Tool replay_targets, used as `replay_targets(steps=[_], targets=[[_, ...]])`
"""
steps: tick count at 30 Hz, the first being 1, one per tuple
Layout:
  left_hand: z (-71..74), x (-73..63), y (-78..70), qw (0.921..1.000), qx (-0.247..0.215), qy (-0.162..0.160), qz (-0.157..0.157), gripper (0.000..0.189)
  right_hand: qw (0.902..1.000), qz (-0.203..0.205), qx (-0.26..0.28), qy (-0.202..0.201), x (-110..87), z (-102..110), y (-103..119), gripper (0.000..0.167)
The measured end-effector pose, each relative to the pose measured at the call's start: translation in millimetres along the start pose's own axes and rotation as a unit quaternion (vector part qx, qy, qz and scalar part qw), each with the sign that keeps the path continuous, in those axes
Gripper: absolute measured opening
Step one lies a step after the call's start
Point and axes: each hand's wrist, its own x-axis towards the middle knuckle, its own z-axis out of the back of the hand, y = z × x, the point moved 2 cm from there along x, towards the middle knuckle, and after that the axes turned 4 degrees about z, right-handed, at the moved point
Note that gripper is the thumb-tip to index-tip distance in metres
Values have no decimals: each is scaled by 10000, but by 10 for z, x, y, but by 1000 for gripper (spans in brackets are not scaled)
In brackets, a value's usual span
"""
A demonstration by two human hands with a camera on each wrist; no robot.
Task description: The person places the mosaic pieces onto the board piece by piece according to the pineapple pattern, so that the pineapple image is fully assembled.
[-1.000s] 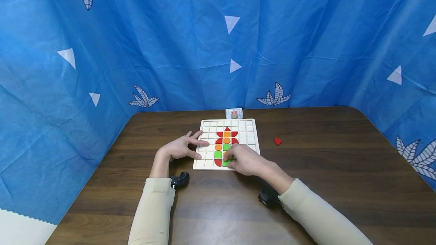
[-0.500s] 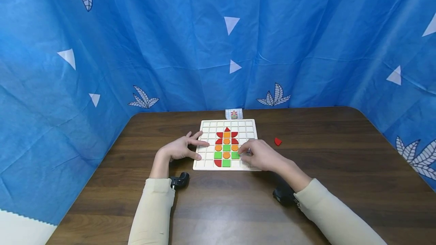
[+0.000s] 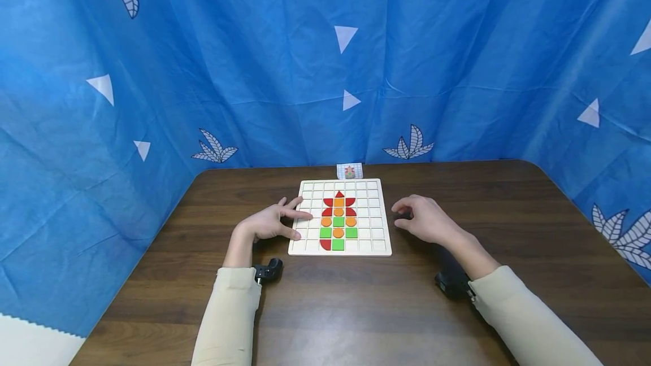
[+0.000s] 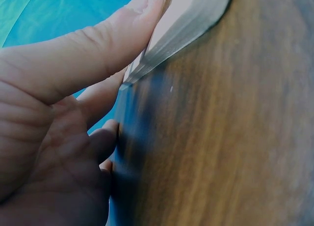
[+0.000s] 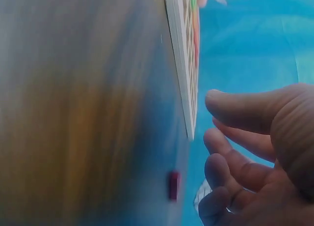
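Observation:
A white grid board (image 3: 373,191) lies on the table, bearing a figure of red, orange and green flat pieces down its middle columns. My left hand (image 3: 269,223) rests on the board's left edge, thumb and fingers spread; in the left wrist view the thumb (image 4: 117,39) presses on the rim. To the right of the board, my right hand (image 3: 426,220) hovers over the table with its thumb and fingers apart and nothing between them. A small red piece (image 5: 174,185) lies on the table below it in the right wrist view; in the head view that hand hides it.
Behind the board stands a small picture card (image 3: 349,171) printed with a similar figure on a grid. A blue patterned curtain (image 3: 285,72) hangs around the far and side edges of the dark wooden table (image 3: 325,309).
My right hand has left the board and moved right, over the spot where the red piece lay in sight. Green and orange pieces it covered now show. The left hand has stayed put.

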Motion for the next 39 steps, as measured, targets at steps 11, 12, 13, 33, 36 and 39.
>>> replay_targets(steps=[11,12,13,33,36,39], targets=[[4,-3,0,10000,-55,3,-1,55,9992,-80,-281,260,-29,157,-311,35],[4,-5,-1,10000,-56,3,2,55,9991,-79,-301,286,-26,153,-331,36],[4,-4,-1,10000,-60,5,5,55,9990,-47,-327,308,-23,150,-347,36],[-16,0,21,10000,-1,-23,-12,54,9958,-387,-623,551,-27,164,-451,26],[-12,3,20,10000,-21,-32,7,54,9953,-183,-704,637,-51,193,-458,31],[-9,4,20,10000,-23,-34,6,54,9948,88,-798,628,-84,212,-464,34]])
